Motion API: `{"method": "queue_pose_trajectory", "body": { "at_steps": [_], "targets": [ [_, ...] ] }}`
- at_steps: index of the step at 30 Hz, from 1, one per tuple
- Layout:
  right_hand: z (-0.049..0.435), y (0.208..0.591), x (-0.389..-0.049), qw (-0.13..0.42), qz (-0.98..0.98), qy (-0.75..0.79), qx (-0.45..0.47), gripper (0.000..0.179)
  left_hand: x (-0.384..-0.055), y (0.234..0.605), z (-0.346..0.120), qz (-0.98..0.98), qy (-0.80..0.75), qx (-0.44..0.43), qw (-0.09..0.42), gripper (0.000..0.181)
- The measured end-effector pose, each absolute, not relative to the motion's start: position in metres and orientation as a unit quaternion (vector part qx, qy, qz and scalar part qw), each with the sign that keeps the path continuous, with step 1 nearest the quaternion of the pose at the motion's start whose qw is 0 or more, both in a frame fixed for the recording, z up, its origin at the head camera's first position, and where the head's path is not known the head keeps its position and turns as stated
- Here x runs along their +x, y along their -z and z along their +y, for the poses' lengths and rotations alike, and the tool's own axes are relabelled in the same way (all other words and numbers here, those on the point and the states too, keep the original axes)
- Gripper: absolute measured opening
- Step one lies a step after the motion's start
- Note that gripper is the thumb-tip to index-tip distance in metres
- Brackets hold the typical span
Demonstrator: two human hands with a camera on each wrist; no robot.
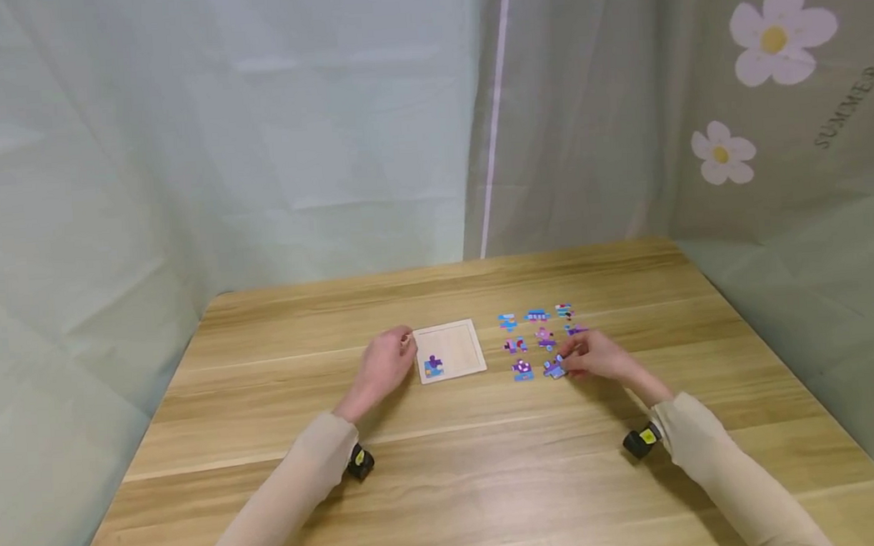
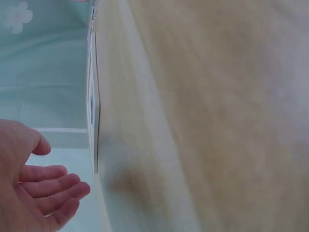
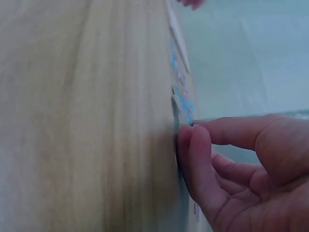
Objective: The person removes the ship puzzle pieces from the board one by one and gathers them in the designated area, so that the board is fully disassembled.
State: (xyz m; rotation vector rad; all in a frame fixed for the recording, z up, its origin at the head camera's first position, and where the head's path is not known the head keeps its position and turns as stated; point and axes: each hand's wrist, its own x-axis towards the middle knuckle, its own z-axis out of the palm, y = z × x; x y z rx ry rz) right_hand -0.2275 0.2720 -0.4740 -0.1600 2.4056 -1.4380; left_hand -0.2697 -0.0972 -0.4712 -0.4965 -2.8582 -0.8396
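My right hand [image 1: 598,357] pinches a purple and blue jigsaw piece [image 1: 553,369] between thumb and fingertips. In the right wrist view this piece [image 3: 182,107] is tilted, with one edge up off the table. My left hand [image 1: 388,361] is beside the left edge of a shallow wooden puzzle tray [image 1: 456,343]. Its fingers [image 2: 53,186] are loosely bent with nothing between them, and the left wrist view has them apart from the tray. One purple and blue piece [image 1: 433,367] lies in the tray's near left corner.
Several loose pieces lie in rough rows right of the tray, among them a spotted purple one [image 1: 522,370], a pink one [image 1: 544,335] and a blue one [image 1: 536,315]. Curtains [image 1: 338,129] hang behind and beside the wooden table [image 1: 480,487].
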Motion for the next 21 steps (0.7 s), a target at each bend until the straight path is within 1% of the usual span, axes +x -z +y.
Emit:
{"method": "queue_pose_trajectory", "body": {
  "at_steps": [5,9,12,15,21],
  "targets": [
    [0.262,0.472,-0.226,0.127,0.888,0.441,-0.022,0.02,-0.271,0.475,-0.098,-0.947,0.261,-0.187,0.004,0.048],
    [0.256,0.467,-0.224,0.106,0.921,0.375,0.001,0.019,-0.27,0.475,-0.099,-0.951,0.216,-0.217,-0.043,0.065],
    [0.253,0.466,-0.223,0.099,0.93,0.353,0.005,0.019,-0.267,0.476,-0.1,-0.951,0.185,-0.237,-0.066,0.075],
    [0.253,0.465,-0.222,0.093,0.933,0.347,0.007,0.019,-0.265,0.476,-0.102,-0.95,0.174,-0.247,-0.086,0.078],
    [0.249,0.459,-0.222,0.067,0.942,0.328,-0.004,0.017,-0.266,0.476,-0.104,-0.947,0.161,-0.256,-0.111,0.076]
  ]
}}
